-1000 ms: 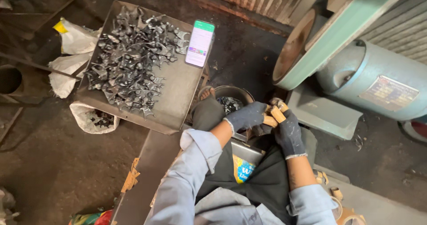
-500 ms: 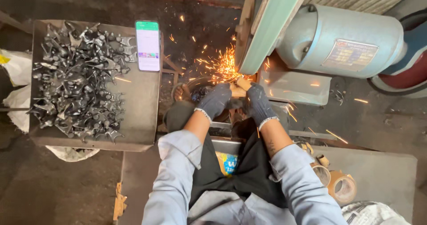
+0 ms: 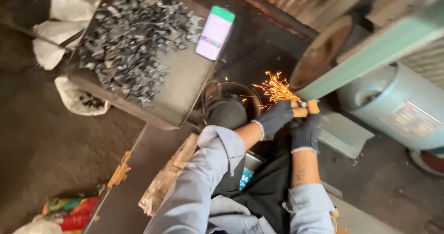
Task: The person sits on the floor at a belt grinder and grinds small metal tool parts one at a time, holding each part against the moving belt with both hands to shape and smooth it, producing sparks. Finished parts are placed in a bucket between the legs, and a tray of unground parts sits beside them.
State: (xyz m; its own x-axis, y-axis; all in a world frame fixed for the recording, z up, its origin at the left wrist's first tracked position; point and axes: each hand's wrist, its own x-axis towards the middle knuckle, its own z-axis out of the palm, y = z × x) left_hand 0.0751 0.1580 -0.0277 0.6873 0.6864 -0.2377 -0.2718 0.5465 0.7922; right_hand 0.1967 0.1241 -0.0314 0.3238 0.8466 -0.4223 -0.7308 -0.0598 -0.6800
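Observation:
Both hands wear dark grey gloves with tan fingertips. My left hand (image 3: 276, 118) and my right hand (image 3: 306, 130) pinch a small metal piece (image 3: 302, 104) together and press it against the grinding wheel (image 3: 319, 53) of a pale green bench grinder (image 3: 397, 109). Orange sparks (image 3: 276, 88) fly off to the left from the contact point. The piece itself is mostly hidden by the fingertips. My grey sleeves and a dark apron fill the lower middle.
A metal tray (image 3: 185, 93) at upper left holds a heap of several dark metal parts (image 3: 132, 44) and a phone (image 3: 215, 33) with a lit screen. A dark round bucket (image 3: 231, 107) stands under the sparks. White sacks (image 3: 55, 53) lie at left.
The camera has swung, shifting the scene right and tilting it. My hands stay pressed at the wheel and sparks keep flying; one second ago there were no sparks.

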